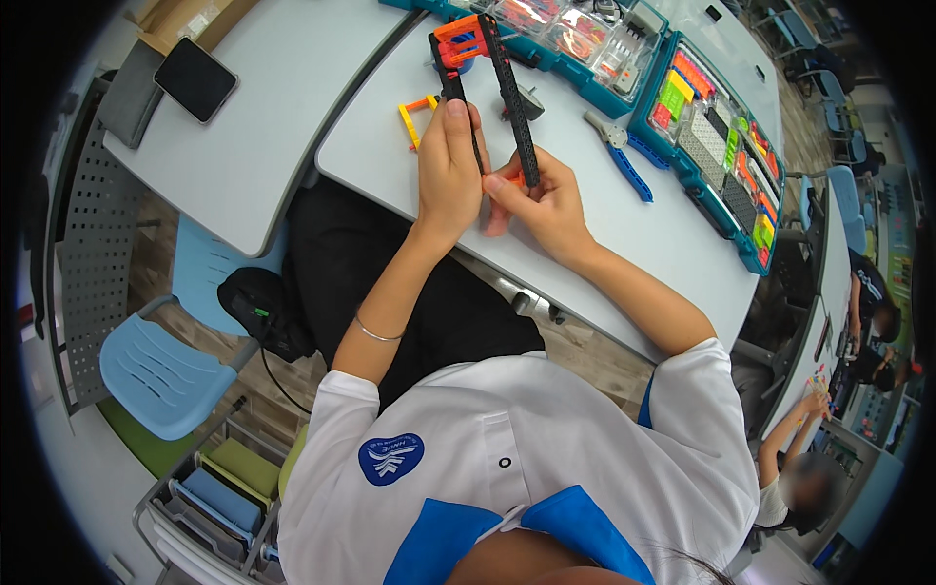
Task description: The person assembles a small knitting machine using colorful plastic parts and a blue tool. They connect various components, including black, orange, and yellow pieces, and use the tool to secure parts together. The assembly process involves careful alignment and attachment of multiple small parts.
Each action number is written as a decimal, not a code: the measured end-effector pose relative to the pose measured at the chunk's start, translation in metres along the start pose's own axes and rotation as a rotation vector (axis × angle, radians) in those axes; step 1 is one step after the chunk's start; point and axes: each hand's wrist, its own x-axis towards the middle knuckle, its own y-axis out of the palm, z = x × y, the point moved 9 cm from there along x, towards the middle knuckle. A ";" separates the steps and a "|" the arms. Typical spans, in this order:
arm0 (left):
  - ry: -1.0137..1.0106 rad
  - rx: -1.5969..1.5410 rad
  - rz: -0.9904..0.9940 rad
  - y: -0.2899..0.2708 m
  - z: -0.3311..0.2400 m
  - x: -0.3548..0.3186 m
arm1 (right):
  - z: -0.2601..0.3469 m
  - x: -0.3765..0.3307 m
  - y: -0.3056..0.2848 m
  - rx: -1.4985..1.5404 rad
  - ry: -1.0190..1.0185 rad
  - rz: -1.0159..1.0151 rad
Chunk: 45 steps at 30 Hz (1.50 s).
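Observation:
Both hands hold a building-kit frame [514,102] of two long black perforated beams, joined at the far end by an orange piece [458,41]. My left hand [450,175] is closed around the left beam, its thumb lying along it. My right hand [546,207] pinches the near end of the right beam, where a small orange part shows between the fingers. Left of the frame, a yellow-orange bracket [419,119] lies on the white table [361,146]. A grey round part [527,101] sits behind the right beam, partly hidden.
Right of my hands lies a pliers-like tool [620,154] with blue handles. Teal cases [639,132] of colourful parts stand along the far and right sides. On the left table are a phone [196,80], a grey pouch [131,96] and a cardboard box [166,44]. Other people sit at far right.

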 end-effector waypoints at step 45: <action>0.222 -0.096 -0.103 -0.056 0.021 0.041 | 0.091 0.009 -0.081 -1.142 -0.842 -0.514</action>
